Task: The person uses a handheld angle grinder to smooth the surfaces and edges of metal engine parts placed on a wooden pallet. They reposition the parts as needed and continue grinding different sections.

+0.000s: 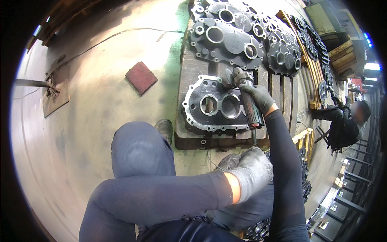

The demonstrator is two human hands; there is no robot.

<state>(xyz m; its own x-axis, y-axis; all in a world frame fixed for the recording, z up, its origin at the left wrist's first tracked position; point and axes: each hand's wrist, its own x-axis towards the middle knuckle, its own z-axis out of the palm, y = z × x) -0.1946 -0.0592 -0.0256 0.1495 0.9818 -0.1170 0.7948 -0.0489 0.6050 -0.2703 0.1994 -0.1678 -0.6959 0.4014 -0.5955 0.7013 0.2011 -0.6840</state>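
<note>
My right hand (259, 97), in a dark glove, is wrapped round the body of an angle grinder (251, 109). The grinder's disc (229, 77) is over the upper right edge of a black metal casting (205, 86) with two large round bores; contact cannot be made out. My left hand (254, 171), in a grey glove, is closed at the grinder's power cord (254, 137), below the tool's rear end, with my left forearm reaching across my lap. The casting lies flat on a wooden pallet (197, 66).
Several dark grey castings (231, 42) cover the pallet's far part. A dark red square pad (141, 78) lies on the floor to the left, near a long cable (117, 32). At the right a person (348, 121) sits near another row of castings (310, 40).
</note>
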